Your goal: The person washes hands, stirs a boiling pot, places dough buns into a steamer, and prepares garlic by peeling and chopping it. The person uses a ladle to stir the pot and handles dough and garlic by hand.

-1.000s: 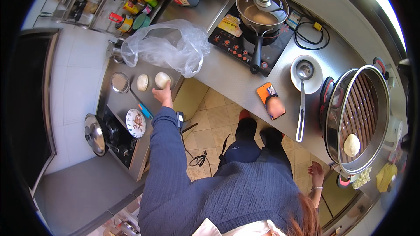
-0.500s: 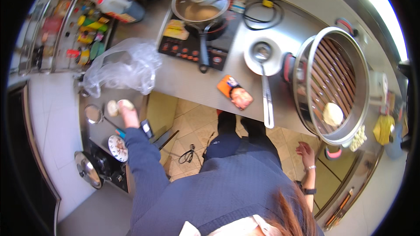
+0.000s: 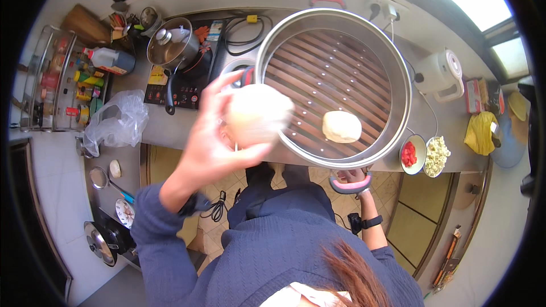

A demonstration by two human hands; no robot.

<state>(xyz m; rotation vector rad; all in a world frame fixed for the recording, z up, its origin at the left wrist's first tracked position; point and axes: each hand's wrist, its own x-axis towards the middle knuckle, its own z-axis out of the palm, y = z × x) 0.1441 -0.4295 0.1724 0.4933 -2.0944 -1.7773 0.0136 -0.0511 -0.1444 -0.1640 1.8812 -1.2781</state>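
My left hand (image 3: 210, 133) holds a pale round dough bun (image 3: 259, 115), blurred by motion, over the left rim of the large steamer pot (image 3: 402, 88). Its thumb and fingers are around the bun. Inside the pot, on a brown slatted floor with holes, lies another dough bun (image 3: 342, 127) near the front. My right hand (image 3: 354, 175) is at the pot's pink-and-grey front handle, which partly covers it. Whether its fingers grip the handle I cannot tell. One more small dough piece (image 3: 115, 169) lies on the left counter.
Left of the steamer stand a lidded saucepan (image 3: 173, 51) on a black cooktop (image 3: 152, 95) and a crumpled plastic bag (image 3: 122, 115). Right of it are a bowl of red pieces (image 3: 410, 152), a dish of pale chopped pieces (image 3: 437, 158) and a white kettle (image 3: 441, 77). A ladle-like strainer (image 3: 99, 177) lies at left.
My left hand has lifted a dough bun from the left counter and carried it right, over the steamer rim. My right hand has come to the front handle. The view has swung right.
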